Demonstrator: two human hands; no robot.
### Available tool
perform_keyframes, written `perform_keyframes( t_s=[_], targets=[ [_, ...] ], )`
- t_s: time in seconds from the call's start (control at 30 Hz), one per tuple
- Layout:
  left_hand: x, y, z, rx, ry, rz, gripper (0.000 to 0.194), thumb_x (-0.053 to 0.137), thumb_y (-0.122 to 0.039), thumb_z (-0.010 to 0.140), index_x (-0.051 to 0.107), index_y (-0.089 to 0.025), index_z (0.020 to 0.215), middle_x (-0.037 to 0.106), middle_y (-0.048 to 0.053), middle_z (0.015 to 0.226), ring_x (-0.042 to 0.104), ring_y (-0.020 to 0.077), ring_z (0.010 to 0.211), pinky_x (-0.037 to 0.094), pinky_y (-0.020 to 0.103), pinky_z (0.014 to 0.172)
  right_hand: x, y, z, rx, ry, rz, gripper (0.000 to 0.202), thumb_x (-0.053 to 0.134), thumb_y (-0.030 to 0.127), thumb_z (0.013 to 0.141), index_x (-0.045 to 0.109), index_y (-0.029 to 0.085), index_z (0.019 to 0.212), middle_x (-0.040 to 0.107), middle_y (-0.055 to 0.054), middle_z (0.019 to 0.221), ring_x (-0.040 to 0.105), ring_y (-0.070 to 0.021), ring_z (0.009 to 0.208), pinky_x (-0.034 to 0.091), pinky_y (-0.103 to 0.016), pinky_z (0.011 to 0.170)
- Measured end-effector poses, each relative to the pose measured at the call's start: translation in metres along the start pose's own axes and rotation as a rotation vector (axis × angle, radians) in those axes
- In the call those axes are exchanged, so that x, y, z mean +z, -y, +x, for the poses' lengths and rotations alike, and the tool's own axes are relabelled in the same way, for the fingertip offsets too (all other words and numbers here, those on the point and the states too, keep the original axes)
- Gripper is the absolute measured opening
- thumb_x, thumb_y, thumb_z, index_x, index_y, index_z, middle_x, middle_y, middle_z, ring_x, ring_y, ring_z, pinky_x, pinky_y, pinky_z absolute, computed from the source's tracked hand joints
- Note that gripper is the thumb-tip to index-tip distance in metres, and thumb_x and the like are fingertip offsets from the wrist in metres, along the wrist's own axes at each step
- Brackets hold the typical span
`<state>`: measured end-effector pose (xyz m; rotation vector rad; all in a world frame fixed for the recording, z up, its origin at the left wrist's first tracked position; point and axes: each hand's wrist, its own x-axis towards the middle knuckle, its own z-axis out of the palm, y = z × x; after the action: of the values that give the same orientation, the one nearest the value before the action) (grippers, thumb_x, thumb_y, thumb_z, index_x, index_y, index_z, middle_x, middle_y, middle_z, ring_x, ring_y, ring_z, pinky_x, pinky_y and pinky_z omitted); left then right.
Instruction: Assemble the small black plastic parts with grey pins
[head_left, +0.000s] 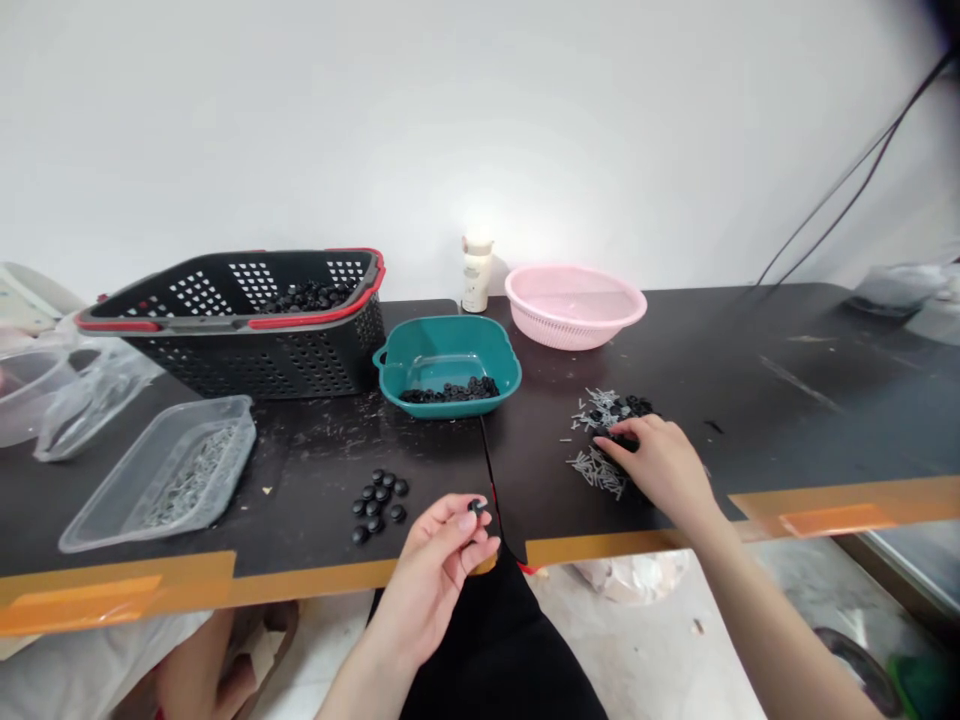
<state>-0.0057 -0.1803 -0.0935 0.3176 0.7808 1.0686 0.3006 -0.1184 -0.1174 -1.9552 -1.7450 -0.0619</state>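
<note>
My left hand (pixel 442 560) is at the table's front edge, palm up, with a small black round part (pixel 477 507) pinched between thumb and fingertips. To its left lies a loose group of round black caps (pixel 377 500). My right hand (pixel 664 465) reaches down to a pile of small grey pins (pixel 598 472) and small black pieces (pixel 616 410). Its thumb and index finger are bent together at the pile. Something dark shows between them, but I cannot make out what it is.
A dark basket (pixel 300 350) with red handles holds black parts. Beside it, a teal basin (pixel 450 408) contains small black pieces. A clear tray (pixel 86 520) of metal pins stands at left. Behind are a pink strainer (pixel 574 330) and a white bottle (pixel 475 275). Tape (pixel 600 545) lines the table edge.
</note>
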Motion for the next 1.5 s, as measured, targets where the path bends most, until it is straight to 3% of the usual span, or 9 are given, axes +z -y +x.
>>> perform_keyframes(
  t_s=[0.33, 0.47, 0.53, 0.6, 0.7, 0.8, 0.97, 1.1, 1.5],
  targets=[
    [-0.007, 0.0, -0.001, 0.109, 0.024, 0.12, 0.025, 0.089, -0.032, 0.066, 0.073, -0.014, 0.076, 0.07, 0.0, 0.068, 0.064, 0.0079, 0.062, 0.058, 0.02, 0.069, -0.003, 0.004, 0.001, 0.058, 0.096, 0.11, 0.013, 0.065, 0.03, 0.075, 0.075, 0.023, 0.077, 0.076, -0.01, 0.084, 0.066, -0.0364, 0.088, 0.048, -0.047, 0.079],
    [-0.008, 0.002, 0.0, 0.125, 0.004, 0.148, 0.028, 0.088, -0.037, 0.066, 0.074, -0.015, 0.077, 0.07, -0.001, 0.069, 0.063, 0.0075, 0.061, 0.057, 0.02, 0.068, -0.014, 0.014, -0.002, 0.13, 0.127, 0.27, 0.022, 0.064, 0.038, 0.08, 0.079, 0.023, 0.085, 0.079, -0.009, 0.088, 0.072, -0.0341, 0.088, 0.053, -0.046, 0.079],
    [-0.006, 0.003, -0.001, 0.161, 0.001, 0.191, 0.031, 0.088, -0.04, 0.065, 0.075, -0.016, 0.08, 0.072, 0.0, 0.072, 0.064, 0.0085, 0.063, 0.057, 0.02, 0.069, -0.02, 0.028, -0.009, 0.16, 0.175, 0.459, 0.033, 0.059, 0.048, 0.086, 0.078, 0.024, 0.1, 0.079, -0.008, 0.1, 0.073, -0.0282, 0.089, 0.057, -0.04, 0.078],
    [-0.002, 0.004, -0.003, 0.222, 0.021, 0.264, 0.031, 0.086, -0.042, 0.068, 0.074, -0.017, 0.081, 0.073, 0.001, 0.075, 0.065, 0.0102, 0.067, 0.056, 0.021, 0.07, -0.026, 0.049, -0.018, 0.256, 0.28, 0.828, 0.035, 0.063, 0.051, 0.086, 0.075, 0.025, 0.107, 0.077, -0.007, 0.111, 0.074, -0.0221, 0.089, 0.059, -0.033, 0.078],
    [0.005, 0.003, -0.009, 0.341, 0.049, 0.409, 0.025, 0.078, -0.041, 0.077, 0.073, -0.018, 0.083, 0.072, 0.001, 0.076, 0.064, 0.0112, 0.068, 0.054, 0.021, 0.069, -0.029, 0.084, -0.034, 0.438, 0.464, 1.42, 0.027, 0.079, 0.039, 0.077, 0.076, 0.028, 0.102, 0.077, -0.005, 0.112, 0.073, -0.0159, 0.087, 0.059, -0.026, 0.08],
    [0.013, -0.003, -0.02, 0.503, 0.063, 0.659, 0.018, 0.068, -0.037, 0.086, 0.071, -0.019, 0.085, 0.067, 0.001, 0.074, 0.062, 0.0122, 0.066, 0.051, 0.021, 0.063, -0.026, 0.111, -0.047, 0.424, 0.555, 1.656, 0.017, 0.085, 0.03, 0.072, 0.079, 0.028, 0.088, 0.078, -0.003, 0.106, 0.072, -0.0142, 0.089, 0.058, -0.024, 0.085],
    [0.026, -0.018, -0.038, 0.722, 0.069, 1.024, 0.015, 0.062, -0.025, 0.088, 0.068, -0.018, 0.077, 0.064, 0.002, 0.069, 0.06, 0.0125, 0.061, 0.048, 0.019, 0.058, -0.025, 0.133, -0.056, 0.357, 0.592, 1.742, 0.019, 0.09, 0.031, 0.064, 0.08, 0.028, 0.08, 0.077, 0.0, 0.096, 0.072, -0.0142, 0.08, 0.059, -0.025, 0.08],
    [0.033, -0.024, -0.045, 0.705, 0.063, 1.065, 0.015, 0.062, -0.025, 0.087, 0.068, -0.018, 0.075, 0.066, 0.003, 0.07, 0.062, 0.0137, 0.059, 0.047, 0.019, 0.053, -0.027, 0.145, -0.059, 0.339, 0.631, 1.768, 0.02, 0.089, 0.029, 0.066, 0.078, 0.028, 0.083, 0.075, 0.001, 0.084, 0.069, -0.0125, 0.078, 0.057, -0.022, 0.075],
    [0.03, -0.024, -0.045, 0.672, 0.001, 1.113, 0.019, 0.061, -0.027, 0.088, 0.062, -0.018, 0.071, 0.063, 0.0, 0.067, 0.057, 0.0104, 0.054, 0.042, 0.017, 0.048, -0.024, 0.157, -0.065, 0.315, 0.556, 1.748, 0.022, 0.087, 0.022, 0.068, 0.067, 0.025, 0.075, 0.076, 0.0, 0.086, 0.069, -0.0147, 0.084, 0.055, -0.026, 0.077]
  ],
)
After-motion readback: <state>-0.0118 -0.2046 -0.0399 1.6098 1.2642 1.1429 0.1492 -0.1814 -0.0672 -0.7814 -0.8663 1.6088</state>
